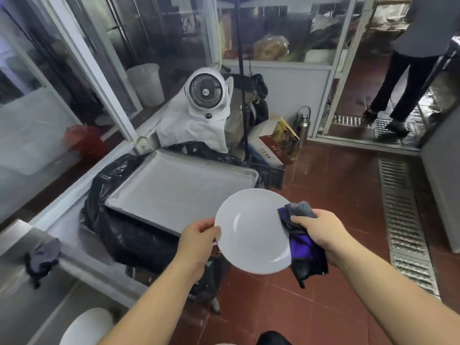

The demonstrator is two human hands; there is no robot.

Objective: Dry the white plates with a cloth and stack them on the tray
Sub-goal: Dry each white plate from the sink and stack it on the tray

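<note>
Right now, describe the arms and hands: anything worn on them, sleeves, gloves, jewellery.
Both forearms are bare up to the frame edge, with no sleeves in view. The left hand and right hand wear no gloves. No watch, bracelet or ring shows on either wrist or on the fingers that can be seen.

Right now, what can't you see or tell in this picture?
All from the head view:
- Underside of the white plate: faces away; wet or dry cannot be told.
- Plate rim under the cloth: covered by the cloth and right hand.
- Left hand fingers: behind the plate.
- White round thing at the bottom: cut off by the edge.
- Cardboard box print: too small.
</note>
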